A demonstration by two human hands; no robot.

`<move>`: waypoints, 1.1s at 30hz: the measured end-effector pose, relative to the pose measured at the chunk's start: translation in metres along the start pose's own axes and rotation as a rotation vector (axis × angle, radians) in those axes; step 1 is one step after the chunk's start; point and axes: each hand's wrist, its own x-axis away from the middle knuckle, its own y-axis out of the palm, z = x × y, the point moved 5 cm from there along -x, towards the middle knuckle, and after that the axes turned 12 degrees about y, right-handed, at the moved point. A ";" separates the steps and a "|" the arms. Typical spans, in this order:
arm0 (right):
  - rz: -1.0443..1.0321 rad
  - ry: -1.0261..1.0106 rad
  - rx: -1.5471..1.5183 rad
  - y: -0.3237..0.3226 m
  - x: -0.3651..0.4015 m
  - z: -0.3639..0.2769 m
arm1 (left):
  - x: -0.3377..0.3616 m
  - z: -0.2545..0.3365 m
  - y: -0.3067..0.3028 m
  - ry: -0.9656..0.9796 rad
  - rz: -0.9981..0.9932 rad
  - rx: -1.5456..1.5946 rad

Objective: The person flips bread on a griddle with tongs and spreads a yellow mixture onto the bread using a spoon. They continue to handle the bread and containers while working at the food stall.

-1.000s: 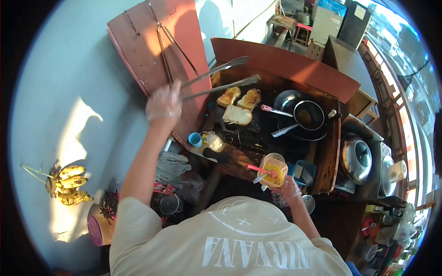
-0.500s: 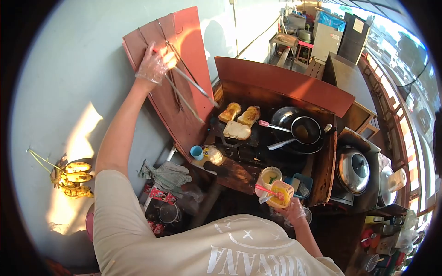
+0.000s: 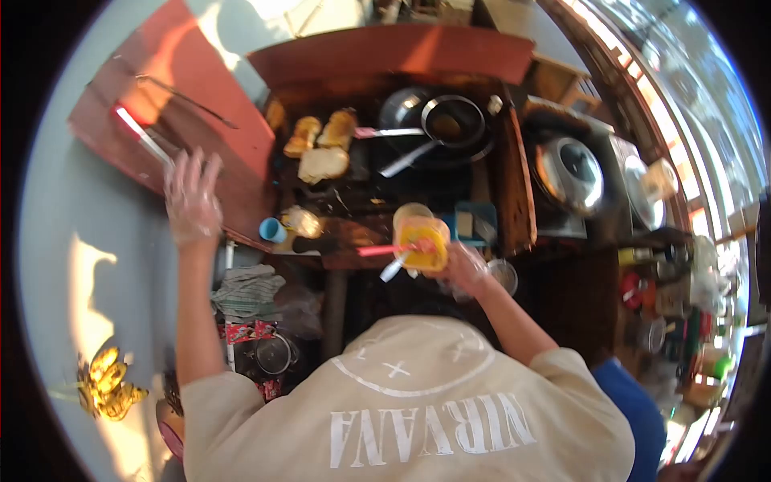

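Observation:
My left hand (image 3: 193, 197), in a clear plastic glove, is raised with its fingers apart in front of the red board (image 3: 229, 149). Just above its fingertips is the silver lower end of a red-handled tool (image 3: 140, 132), blurred. A darker thin metal tool (image 3: 189, 100) lies against the same board. My right hand (image 3: 466, 271), also gloved, grips a clear container (image 3: 424, 245) of yellow food, with a pink-handled utensil and a pale-handled one in it. Behind it is a second round tub (image 3: 411, 214).
Three bread slices (image 3: 324, 165) lie on the dark griddle, left of a black pan (image 3: 454, 120). A blue cup (image 3: 272, 230) stands near the front edge. Farther right is a lidded pot (image 3: 570, 177). Bananas (image 3: 108, 384) hang at the lower left.
My left hand has come down and opened, away from the metal tools it was at on the board. My right hand still holds the container. The whole view has shifted.

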 end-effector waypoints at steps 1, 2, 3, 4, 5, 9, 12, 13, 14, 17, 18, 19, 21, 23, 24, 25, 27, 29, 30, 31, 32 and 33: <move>-0.068 0.067 -0.251 -0.007 -0.021 0.017 | 0.005 0.036 0.003 -0.098 0.014 0.279; -0.052 0.081 -0.297 0.001 -0.016 0.009 | 0.011 0.074 0.006 -0.206 0.017 0.549; -0.037 0.093 -0.308 0.006 -0.015 0.005 | 0.008 0.112 0.002 -0.344 -0.047 0.739; -0.025 0.101 -0.307 0.010 -0.014 0.003 | 0.006 0.146 0.002 -0.564 -0.418 0.961; -0.017 0.106 -0.300 0.013 -0.015 -0.001 | 0.008 0.173 0.006 -0.553 -0.381 1.098; -0.041 0.111 -0.280 0.022 -0.024 0.001 | 0.010 0.211 0.040 -0.716 -0.552 1.121; -0.023 0.114 -0.253 0.031 -0.031 0.003 | 0.004 0.211 0.049 -0.492 -0.595 1.153; -0.031 0.124 -0.247 0.034 -0.035 0.005 | 0.003 0.207 0.051 -0.506 -0.601 1.149; -0.032 0.110 -0.232 0.037 -0.038 0.006 | -0.004 0.204 0.045 -0.287 -0.569 0.973; -0.052 0.077 -0.184 0.045 -0.047 0.005 | -0.016 0.193 0.036 -0.118 -0.447 0.812; -0.065 0.054 -0.158 0.048 -0.049 0.006 | -0.019 0.193 0.038 -0.074 -0.358 0.797; -0.065 0.060 -0.162 0.050 -0.053 0.007 | -0.020 0.193 0.039 -0.030 -0.269 0.782; -0.013 0.032 -0.200 0.048 -0.064 0.005 | -0.013 0.189 0.042 0.018 -0.299 0.795; 0.015 0.038 -0.205 0.048 -0.076 0.005 | -0.006 0.184 0.047 0.124 -0.382 0.807; 0.037 0.048 -0.208 0.049 -0.080 0.006 | -0.004 0.177 0.054 0.066 -0.342 0.831; 0.040 0.053 -0.212 0.051 -0.085 0.008 | -0.003 0.173 0.059 0.069 -0.347 0.836; 0.078 0.016 -0.192 0.059 -0.093 0.001 | -0.002 0.162 0.069 0.021 -0.390 0.767; 0.101 0.007 -0.204 0.073 -0.097 -0.005 | 0.000 0.153 0.078 0.022 -0.430 0.781; 0.117 -0.002 -0.212 0.079 -0.101 -0.009 | 0.006 0.151 0.090 0.018 -0.520 0.785; 0.119 -0.003 -0.211 0.084 -0.107 -0.011 | 0.012 0.149 0.101 0.014 -0.611 0.788; 0.156 -0.005 -0.169 0.088 -0.113 -0.012 | 0.015 0.148 0.109 0.014 -0.610 0.790; 0.193 -0.005 -0.126 0.092 -0.119 -0.013 | 0.021 0.148 0.118 -0.054 -0.628 0.899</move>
